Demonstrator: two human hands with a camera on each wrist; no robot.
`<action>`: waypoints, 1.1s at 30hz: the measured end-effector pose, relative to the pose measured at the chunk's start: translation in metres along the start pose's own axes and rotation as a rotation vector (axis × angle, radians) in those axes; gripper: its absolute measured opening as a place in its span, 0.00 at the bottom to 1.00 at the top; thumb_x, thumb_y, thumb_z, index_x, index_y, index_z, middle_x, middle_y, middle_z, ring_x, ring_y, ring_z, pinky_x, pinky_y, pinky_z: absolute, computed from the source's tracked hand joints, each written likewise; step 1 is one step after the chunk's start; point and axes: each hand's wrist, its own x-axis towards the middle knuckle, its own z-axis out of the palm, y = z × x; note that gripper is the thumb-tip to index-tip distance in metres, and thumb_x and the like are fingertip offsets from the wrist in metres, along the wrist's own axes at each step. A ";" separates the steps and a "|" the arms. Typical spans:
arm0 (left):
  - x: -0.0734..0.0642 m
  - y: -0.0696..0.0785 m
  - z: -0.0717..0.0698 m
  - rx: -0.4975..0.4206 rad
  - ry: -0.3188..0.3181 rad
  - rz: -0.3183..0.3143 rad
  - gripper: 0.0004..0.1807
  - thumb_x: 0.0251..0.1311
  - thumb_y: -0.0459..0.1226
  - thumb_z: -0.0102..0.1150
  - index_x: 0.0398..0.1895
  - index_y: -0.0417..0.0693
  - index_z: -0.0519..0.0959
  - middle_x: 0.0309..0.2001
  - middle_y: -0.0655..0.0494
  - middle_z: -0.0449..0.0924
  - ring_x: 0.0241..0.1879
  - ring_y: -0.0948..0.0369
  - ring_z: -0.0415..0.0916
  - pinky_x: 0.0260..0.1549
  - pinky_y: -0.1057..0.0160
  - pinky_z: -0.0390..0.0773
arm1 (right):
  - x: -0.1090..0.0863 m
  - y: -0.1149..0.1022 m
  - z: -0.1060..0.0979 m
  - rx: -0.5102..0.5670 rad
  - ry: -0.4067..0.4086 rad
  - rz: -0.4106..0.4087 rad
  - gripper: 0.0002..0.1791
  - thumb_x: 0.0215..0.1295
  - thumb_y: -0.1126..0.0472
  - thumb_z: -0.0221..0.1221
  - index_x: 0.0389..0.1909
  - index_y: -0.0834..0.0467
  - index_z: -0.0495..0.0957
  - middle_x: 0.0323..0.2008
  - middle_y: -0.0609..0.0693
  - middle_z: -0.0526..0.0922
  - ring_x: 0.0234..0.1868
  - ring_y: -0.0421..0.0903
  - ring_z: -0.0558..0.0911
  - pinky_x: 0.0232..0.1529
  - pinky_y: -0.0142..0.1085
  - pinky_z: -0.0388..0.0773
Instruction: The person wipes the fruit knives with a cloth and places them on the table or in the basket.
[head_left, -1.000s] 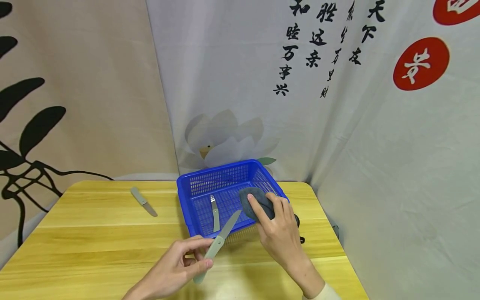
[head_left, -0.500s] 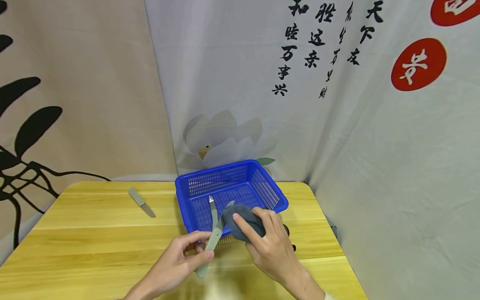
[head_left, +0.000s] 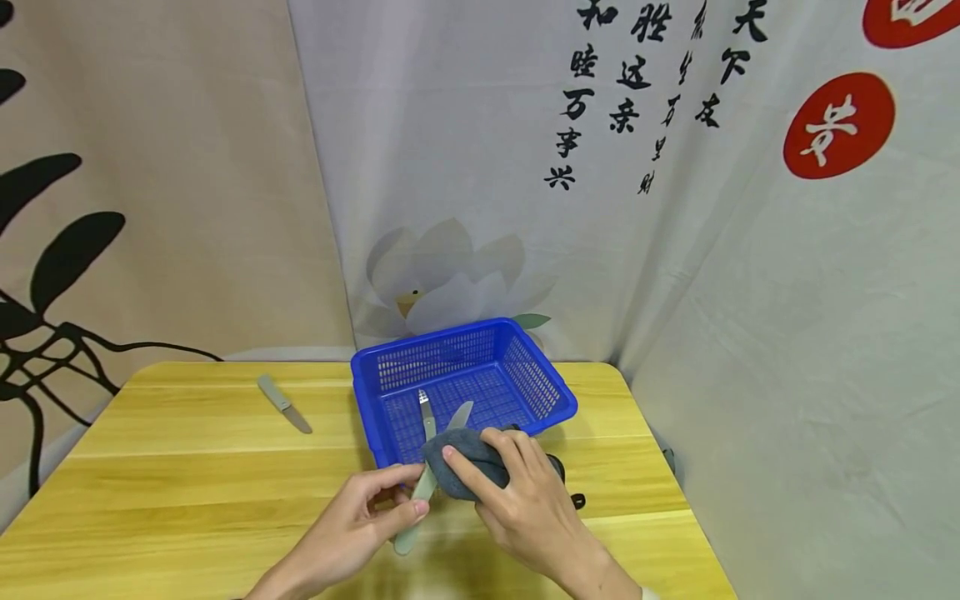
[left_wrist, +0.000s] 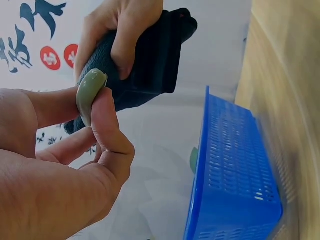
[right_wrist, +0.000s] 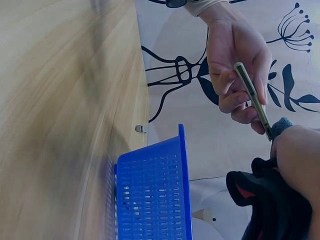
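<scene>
My left hand pinches the pale green handle of a knife between thumb and fingers, its blade tilted up and away. In the right wrist view, a lengthwise slot shows along the handle of this knife. My right hand grips a bunched dark grey cloth against the blade. Only the blade's tip end shows beyond the cloth; its middle is covered. The left wrist view shows the handle's rounded end, and the dark cloth beyond it in the right hand's fingers.
Just beyond the hands stands a blue plastic basket with a fork in it. Another knife with a pale green handle lies at the back left of the wooden table. Printed curtains hang behind and at the right.
My right hand has brought the cloth left and down onto the knife's blade, then slid it along toward the handle. The left hand keeps its grip on the knife, nearly in place.
</scene>
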 end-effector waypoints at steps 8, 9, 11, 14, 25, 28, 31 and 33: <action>0.000 0.002 -0.001 -0.010 -0.030 0.030 0.21 0.83 0.35 0.62 0.74 0.42 0.83 0.52 0.50 0.89 0.44 0.66 0.84 0.41 0.63 0.86 | 0.004 0.009 0.002 -0.035 0.050 0.026 0.37 0.70 0.60 0.65 0.81 0.44 0.77 0.61 0.63 0.82 0.56 0.57 0.80 0.62 0.53 0.85; -0.001 0.002 -0.002 -0.010 -0.032 0.027 0.21 0.83 0.36 0.62 0.74 0.42 0.83 0.52 0.50 0.89 0.44 0.66 0.83 0.41 0.64 0.86 | 0.005 0.010 0.003 -0.039 0.052 0.031 0.36 0.71 0.60 0.64 0.81 0.44 0.77 0.61 0.63 0.82 0.56 0.57 0.80 0.62 0.53 0.85; -0.001 0.002 -0.002 -0.009 -0.032 0.022 0.22 0.83 0.36 0.63 0.74 0.41 0.82 0.51 0.51 0.89 0.44 0.66 0.83 0.41 0.64 0.86 | 0.006 0.013 0.004 -0.045 0.059 0.038 0.34 0.74 0.59 0.62 0.81 0.44 0.77 0.61 0.63 0.82 0.56 0.58 0.80 0.61 0.54 0.85; -0.002 0.001 -0.003 -0.017 -0.038 0.020 0.22 0.83 0.35 0.63 0.75 0.38 0.82 0.49 0.51 0.88 0.44 0.67 0.83 0.41 0.64 0.86 | 0.006 0.018 0.005 -0.052 0.067 0.050 0.31 0.77 0.59 0.60 0.80 0.44 0.78 0.61 0.63 0.82 0.56 0.58 0.80 0.59 0.54 0.85; -0.005 -0.003 -0.003 -0.047 -0.057 0.062 0.22 0.81 0.32 0.63 0.74 0.34 0.81 0.47 0.47 0.87 0.42 0.69 0.82 0.38 0.65 0.87 | 0.008 0.042 0.006 -0.076 0.095 0.126 0.34 0.71 0.63 0.62 0.79 0.47 0.80 0.60 0.67 0.82 0.54 0.62 0.79 0.55 0.55 0.83; -0.006 -0.001 -0.003 -0.043 -0.060 0.062 0.21 0.81 0.32 0.64 0.72 0.36 0.83 0.48 0.48 0.88 0.42 0.69 0.83 0.38 0.64 0.89 | 0.006 0.049 0.005 -0.087 0.091 0.165 0.36 0.69 0.65 0.65 0.78 0.48 0.80 0.60 0.69 0.81 0.55 0.64 0.80 0.55 0.57 0.83; -0.006 0.000 -0.004 -0.046 -0.049 0.038 0.21 0.80 0.32 0.64 0.71 0.36 0.83 0.47 0.50 0.88 0.41 0.68 0.83 0.39 0.64 0.89 | 0.003 0.053 0.003 -0.077 0.103 0.205 0.37 0.65 0.67 0.67 0.78 0.50 0.80 0.60 0.70 0.81 0.53 0.64 0.79 0.54 0.57 0.83; -0.006 0.001 -0.004 -0.040 -0.028 0.010 0.22 0.80 0.33 0.65 0.71 0.35 0.83 0.46 0.50 0.87 0.41 0.67 0.84 0.41 0.64 0.88 | 0.002 0.052 0.001 -0.052 0.117 0.218 0.37 0.64 0.68 0.67 0.77 0.51 0.81 0.60 0.71 0.81 0.52 0.64 0.79 0.52 0.57 0.82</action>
